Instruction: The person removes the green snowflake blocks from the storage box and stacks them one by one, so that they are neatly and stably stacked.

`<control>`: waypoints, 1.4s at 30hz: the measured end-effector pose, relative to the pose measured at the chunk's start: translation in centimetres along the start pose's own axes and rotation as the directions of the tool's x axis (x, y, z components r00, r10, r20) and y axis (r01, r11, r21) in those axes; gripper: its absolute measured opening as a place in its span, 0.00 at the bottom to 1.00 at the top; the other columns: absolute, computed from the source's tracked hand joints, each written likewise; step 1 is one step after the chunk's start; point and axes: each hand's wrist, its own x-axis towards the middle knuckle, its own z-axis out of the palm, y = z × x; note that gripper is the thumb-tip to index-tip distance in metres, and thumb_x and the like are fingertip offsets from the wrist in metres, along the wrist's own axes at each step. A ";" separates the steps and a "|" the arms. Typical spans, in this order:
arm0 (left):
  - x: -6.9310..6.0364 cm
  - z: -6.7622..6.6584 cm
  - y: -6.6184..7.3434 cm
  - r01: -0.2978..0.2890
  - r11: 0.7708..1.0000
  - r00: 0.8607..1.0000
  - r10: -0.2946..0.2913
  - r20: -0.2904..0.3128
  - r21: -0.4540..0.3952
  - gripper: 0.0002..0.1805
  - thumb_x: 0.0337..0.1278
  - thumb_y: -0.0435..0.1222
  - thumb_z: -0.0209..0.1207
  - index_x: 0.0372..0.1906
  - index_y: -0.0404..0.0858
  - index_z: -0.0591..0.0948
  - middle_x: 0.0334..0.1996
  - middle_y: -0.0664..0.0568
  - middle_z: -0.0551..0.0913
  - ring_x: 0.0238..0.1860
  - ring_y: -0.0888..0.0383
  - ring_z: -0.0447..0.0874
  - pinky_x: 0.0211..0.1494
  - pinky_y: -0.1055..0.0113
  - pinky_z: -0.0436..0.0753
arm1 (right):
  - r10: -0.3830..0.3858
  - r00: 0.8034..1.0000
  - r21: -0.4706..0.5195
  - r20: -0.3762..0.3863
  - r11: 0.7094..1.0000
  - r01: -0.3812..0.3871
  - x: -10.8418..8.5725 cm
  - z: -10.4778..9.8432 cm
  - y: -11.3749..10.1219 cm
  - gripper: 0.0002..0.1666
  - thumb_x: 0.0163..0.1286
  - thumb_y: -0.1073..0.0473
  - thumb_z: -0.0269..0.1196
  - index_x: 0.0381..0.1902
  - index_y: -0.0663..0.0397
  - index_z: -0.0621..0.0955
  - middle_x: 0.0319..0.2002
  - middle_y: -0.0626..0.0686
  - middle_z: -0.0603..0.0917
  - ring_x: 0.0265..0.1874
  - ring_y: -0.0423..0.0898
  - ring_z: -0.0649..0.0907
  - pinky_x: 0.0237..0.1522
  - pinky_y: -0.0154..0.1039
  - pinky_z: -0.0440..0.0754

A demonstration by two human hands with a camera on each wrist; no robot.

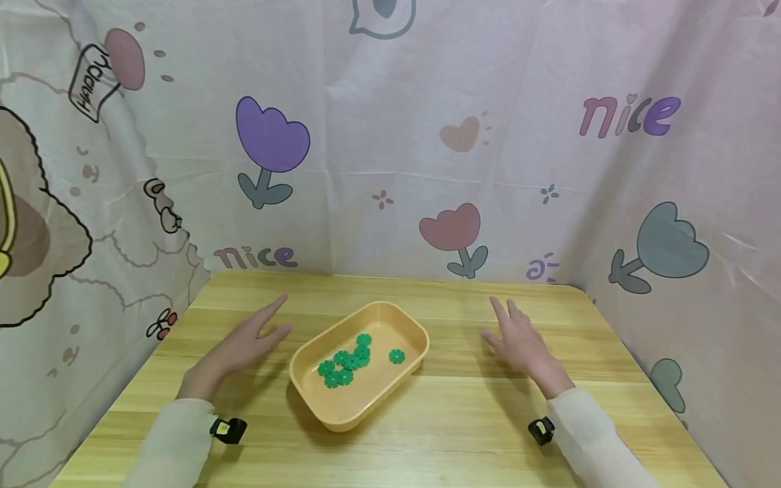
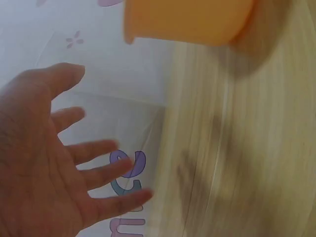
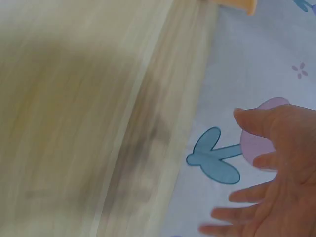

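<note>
Two hands, both grips wide and empty. Left hand (image 1: pixel 244 346): fingers extended, thumb set apart; the left wrist view shows all five digits spread. Right hand (image 1: pixel 523 342): likewise extended, digits spread in the right wrist view. Both are held above the table (image 1: pixel 476 427), with their shadows falling on the wood.

Between the hands: one yellow-orange tray (image 1: pixel 369 386), rectangular with rounded corners, resting on the table. It touches neither hand and sits nearer the left one. Its long axis runs obliquely, from near left to far right.

Tray contents: green flower-shaped pieces, all flat or nearly so. Most form a cluster (image 1: pixel 350 361) toward the near-left end, touching and overlapping; exact count unclear. One single piece (image 1: pixel 396 356) lies apart, toward the far-right end.

Further out: pale left sleeve (image 1: pixel 173 440) and right sleeve (image 1: pixel 601 437), each with a small black device at the wrist (left device (image 1: pixel 228 430), right device (image 1: pixel 541 430)). Table surface: light wood, grain in bands.

Behind and to the sides: white printed cloth (image 1: pixel 366 135). Prints noted: purple tulip (image 1: pixel 274 139), pink tulip (image 1: pixel 450 227), grey-blue tulip (image 1: pixel 671 240).
</note>
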 end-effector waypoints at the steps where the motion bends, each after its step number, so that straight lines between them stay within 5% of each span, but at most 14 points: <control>1: -0.1 -0.1 -0.1 -0.010 0.999 1.000 0.010 0.008 -0.037 0.39 0.79 0.53 0.49 0.84 0.43 0.53 0.80 0.31 0.57 0.76 0.26 0.60 0.72 0.25 0.65 | -0.018 1.000 0.039 -0.013 0.999 0.019 0.2 0.0 -0.2 0.43 0.77 0.51 0.61 0.80 0.63 0.58 0.76 0.79 0.58 0.71 0.80 0.65 0.66 0.78 0.68; 4: -0.5 -0.3 -0.3 -0.028 0.996 0.999 0.031 0.034 -0.085 0.35 0.79 0.50 0.51 0.81 0.40 0.61 0.74 0.30 0.68 0.68 0.28 0.74 0.65 0.28 0.75 | -0.071 0.996 0.138 -0.055 0.987 0.078 0.8 0.2 -1.1 0.40 0.72 0.57 0.66 0.75 0.68 0.65 0.71 0.76 0.69 0.65 0.75 0.75 0.65 0.70 0.76; 8: -0.9 -0.3 -0.4 -0.044 0.974 0.990 0.072 0.123 -0.221 0.31 0.77 0.43 0.55 0.77 0.34 0.66 0.71 0.27 0.71 0.64 0.32 0.79 0.58 0.42 0.87 | -0.126 0.990 0.294 -0.070 0.945 0.141 1.7 0.6 -2.7 0.32 0.67 0.62 0.70 0.66 0.69 0.75 0.63 0.72 0.80 0.54 0.70 0.85 0.55 0.58 0.88; 12: -1.0 0.1 -0.7 0.005 0.910 0.964 0.105 0.242 -0.414 0.31 0.76 0.39 0.56 0.76 0.29 0.65 0.71 0.22 0.67 0.65 0.30 0.77 0.51 0.56 0.91 | -0.169 0.985 0.451 -0.033 0.877 0.166 2.5 1.0 -4.8 0.26 0.63 0.67 0.72 0.59 0.65 0.82 0.54 0.69 0.85 0.48 0.64 0.88 0.46 0.44 0.92; 17: -0.9 0.8 -1.5 0.040 0.824 0.933 0.171 0.316 -0.565 0.30 0.76 0.35 0.55 0.76 0.28 0.65 0.71 0.23 0.66 0.64 0.47 0.82 0.54 0.53 0.90 | -0.262 0.965 0.519 0.015 0.827 0.217 3.3 1.2 -7.7 0.20 0.60 0.70 0.74 0.51 0.66 0.86 0.49 0.65 0.88 0.45 0.60 0.90 0.43 0.37 0.91; 21: -0.8 1.3 -1.7 0.041 0.783 0.921 0.211 0.326 -0.621 0.29 0.74 0.32 0.55 0.75 0.28 0.66 0.72 0.24 0.66 0.61 0.59 0.83 0.56 0.51 0.90 | -0.347 0.937 0.509 0.046 0.815 0.277 3.7 1.5 -9.7 0.17 0.60 0.71 0.74 0.47 0.68 0.86 0.46 0.65 0.89 0.42 0.56 0.90 0.41 0.35 0.91; 28: -0.7 1.9 -1.7 0.015 0.794 0.918 0.229 0.322 -0.608 0.30 0.71 0.30 0.57 0.75 0.31 0.67 0.73 0.25 0.66 0.62 0.63 0.81 0.57 0.58 0.89 | -0.461 0.882 0.420 0.095 0.822 0.385 4.3 2.9 -12.2 0.15 0.59 0.73 0.73 0.45 0.69 0.87 0.44 0.66 0.89 0.41 0.58 0.89 0.41 0.35 0.90; 42: -0.3 1.9 -1.5 0.017 0.767 0.905 0.262 0.336 -0.642 0.31 0.70 0.28 0.56 0.75 0.29 0.66 0.70 0.20 0.65 0.61 0.55 0.85 0.51 0.52 0.91 | -0.480 0.839 0.273 0.256 0.868 0.414 5.5 5.1 -14.8 0.14 0.56 0.74 0.74 0.42 0.65 0.89 0.43 0.59 0.91 0.39 0.53 0.90 0.41 0.37 0.89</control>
